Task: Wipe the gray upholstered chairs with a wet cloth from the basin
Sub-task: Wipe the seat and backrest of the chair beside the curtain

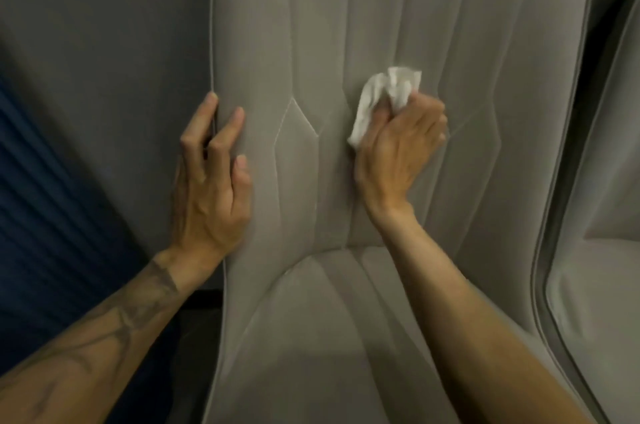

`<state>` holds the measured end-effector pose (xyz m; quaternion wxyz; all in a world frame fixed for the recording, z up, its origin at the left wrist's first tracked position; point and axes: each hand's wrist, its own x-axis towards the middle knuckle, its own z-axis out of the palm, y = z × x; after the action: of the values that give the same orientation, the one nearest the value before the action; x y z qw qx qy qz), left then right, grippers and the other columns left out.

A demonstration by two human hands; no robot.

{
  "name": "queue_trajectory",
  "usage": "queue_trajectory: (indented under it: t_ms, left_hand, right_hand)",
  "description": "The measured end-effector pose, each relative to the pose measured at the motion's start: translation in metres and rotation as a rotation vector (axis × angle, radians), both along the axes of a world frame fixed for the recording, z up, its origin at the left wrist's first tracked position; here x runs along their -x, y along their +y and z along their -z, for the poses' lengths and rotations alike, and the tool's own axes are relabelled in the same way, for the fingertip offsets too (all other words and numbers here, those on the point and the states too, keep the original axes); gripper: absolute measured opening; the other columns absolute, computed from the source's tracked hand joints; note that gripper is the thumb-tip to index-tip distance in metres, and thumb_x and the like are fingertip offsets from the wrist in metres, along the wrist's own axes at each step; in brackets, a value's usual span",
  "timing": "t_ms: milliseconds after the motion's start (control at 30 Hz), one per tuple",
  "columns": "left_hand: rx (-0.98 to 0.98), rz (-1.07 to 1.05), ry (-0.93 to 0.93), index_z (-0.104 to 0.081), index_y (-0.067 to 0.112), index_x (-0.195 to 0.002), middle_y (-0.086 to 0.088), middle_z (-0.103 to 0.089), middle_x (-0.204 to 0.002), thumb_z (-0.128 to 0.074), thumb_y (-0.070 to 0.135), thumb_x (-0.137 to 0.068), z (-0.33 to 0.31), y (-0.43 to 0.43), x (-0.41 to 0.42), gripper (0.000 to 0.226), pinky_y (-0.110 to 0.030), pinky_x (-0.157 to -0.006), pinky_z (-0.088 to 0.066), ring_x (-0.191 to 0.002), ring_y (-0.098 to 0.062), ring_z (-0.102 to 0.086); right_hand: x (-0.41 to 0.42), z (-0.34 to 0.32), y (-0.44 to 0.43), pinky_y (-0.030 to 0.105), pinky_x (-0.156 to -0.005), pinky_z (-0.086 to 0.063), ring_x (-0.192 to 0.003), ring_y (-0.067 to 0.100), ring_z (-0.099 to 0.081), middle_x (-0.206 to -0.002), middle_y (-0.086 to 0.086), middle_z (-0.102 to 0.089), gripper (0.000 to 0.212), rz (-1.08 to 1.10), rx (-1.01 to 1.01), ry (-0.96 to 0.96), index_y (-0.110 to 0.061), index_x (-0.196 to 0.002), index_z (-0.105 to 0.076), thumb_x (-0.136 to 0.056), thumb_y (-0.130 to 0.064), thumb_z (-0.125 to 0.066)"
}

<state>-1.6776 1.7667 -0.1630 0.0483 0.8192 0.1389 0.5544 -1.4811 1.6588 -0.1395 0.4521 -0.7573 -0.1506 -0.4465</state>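
A gray upholstered chair (pixel 346 25) fills most of the head view, its backrest rising toward 12 o'clock and its seat (pixel 311 337) spreading toward 6 o'clock. Stitched seams (pixel 298 115) run in long angled lines down the backrest, and a pale piped edge (pixel 212 42) borders its side at 9 o'clock. The right hand (pixel 398 153) sits just toward 2 o'clock of the picture's middle, fingers curled around a crumpled white cloth (pixel 384 94) and pressing it against the middle panel of the backrest. The cloth bunches out of the fist toward 11 o'clock, touching the fabric. Whether the cloth is wet cannot be told. The left hand (pixel 211 181) lies at 9 o'clock of the right hand, well apart from it, resting on the piped edge with its visible fingers nearly straight and pointing to 12 o'clock, the thumb flat on the front of the backrest. Its outer fingers are hidden past the edge, and it holds nothing else. A tattooed forearm leads from it toward 7 o'clock. At 3 o'clock, a second gray chair (pixel 609 250) stands just beside the first. At 8 o'clock, a dark blue ribbed surface (pixel 41 215) shows.
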Motion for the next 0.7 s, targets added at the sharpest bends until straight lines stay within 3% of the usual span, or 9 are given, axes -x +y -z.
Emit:
queue_trajectory:
  t_ms: [67,167,233,333,400,533,633,700]
  left_hand:
    - [0.013,-0.001,-0.023,-0.043,0.001,-0.152,-0.031,-0.031,-0.160,-0.043,0.006,-0.106,0.003,-0.004,-0.002,0.046,-0.030,-0.127,-0.028,-0.150,-0.036,-0.037]
    - [0.014,-0.013,-0.027,-0.043,0.002,-0.152,-0.030,-0.031,-0.161,-0.041,0.011,-0.108,0.005,-0.003,-0.002,0.044,-0.032,-0.125,-0.032,-0.151,-0.036,-0.038]
    - [0.013,-0.006,-0.037,-0.043,0.003,-0.151,-0.029,-0.031,-0.161,-0.041,0.010,-0.108,0.006,-0.002,-0.001,0.044,-0.030,-0.125,-0.032,-0.151,-0.035,-0.038]
    - [0.008,-0.012,-0.046,-0.043,0.003,-0.152,-0.028,-0.031,-0.161,-0.042,0.008,-0.107,0.007,-0.001,-0.003,0.045,-0.028,-0.125,-0.030,-0.151,-0.036,-0.039]
    - [0.016,-0.018,-0.039,-0.042,0.005,-0.152,-0.025,-0.029,-0.163,-0.041,0.011,-0.108,0.008,-0.001,-0.005,0.044,-0.027,-0.125,-0.031,-0.151,-0.035,-0.039]
    - [0.008,-0.013,-0.035,-0.042,0.006,-0.152,-0.025,-0.029,-0.163,-0.039,0.015,-0.111,0.008,0.002,-0.004,0.042,-0.025,-0.124,-0.031,-0.152,-0.033,-0.038]
    - [-0.006,-0.005,-0.040,-0.044,0.002,-0.152,-0.028,-0.031,-0.162,-0.042,0.009,-0.108,0.008,0.003,-0.003,0.044,-0.023,-0.125,-0.027,-0.152,-0.032,-0.036]
    - [-0.006,-0.011,-0.044,-0.045,0.000,-0.151,-0.029,-0.032,-0.161,-0.043,0.007,-0.107,0.008,0.002,-0.004,0.044,-0.023,-0.125,-0.027,-0.151,-0.033,-0.037]
  right_hand:
    - [0.033,0.003,0.021,0.047,-0.086,-0.041,-0.096,0.036,-0.054,-0.106,0.020,-0.058,0.028,-0.089,-0.005,0.029,-0.004,-0.110,-0.052,-0.098,-0.028,-0.047]
    - [0.101,0.039,0.038,0.045,-0.078,-0.043,-0.088,0.030,-0.051,-0.101,0.012,-0.057,0.024,-0.419,0.208,-0.108,-0.010,-0.112,-0.051,-0.101,-0.030,-0.044]
    - [0.079,0.040,0.027,0.042,-0.076,-0.038,-0.085,0.029,-0.050,-0.097,0.009,-0.055,0.022,-0.498,0.290,-0.168,-0.013,-0.109,-0.052,-0.099,-0.031,-0.047]
    - [0.047,0.018,0.026,0.043,-0.079,-0.039,-0.087,0.033,-0.053,-0.100,0.015,-0.057,0.024,-0.265,0.127,-0.019,-0.006,-0.106,-0.055,-0.097,-0.029,-0.050]
    - [0.072,0.019,0.042,0.044,-0.082,-0.040,-0.092,0.032,-0.052,-0.104,0.014,-0.057,0.028,-0.243,0.010,0.070,-0.005,-0.108,-0.057,-0.099,-0.030,-0.047]
    - [0.093,0.047,0.042,0.039,-0.076,-0.038,-0.086,0.023,-0.046,-0.100,0.004,-0.050,0.017,-0.463,0.205,-0.146,-0.016,-0.110,-0.049,-0.101,-0.031,-0.047]
    - [0.025,0.050,0.000,0.041,-0.076,-0.033,-0.088,0.027,-0.041,-0.099,0.010,-0.058,0.030,-0.221,0.346,-0.213,-0.018,-0.111,-0.043,-0.089,-0.021,-0.064]
    - [-0.016,0.053,-0.029,0.042,-0.077,-0.031,-0.090,0.029,-0.043,-0.100,0.015,-0.060,0.026,0.007,0.297,-0.156,-0.016,-0.110,-0.041,-0.093,-0.021,-0.060]
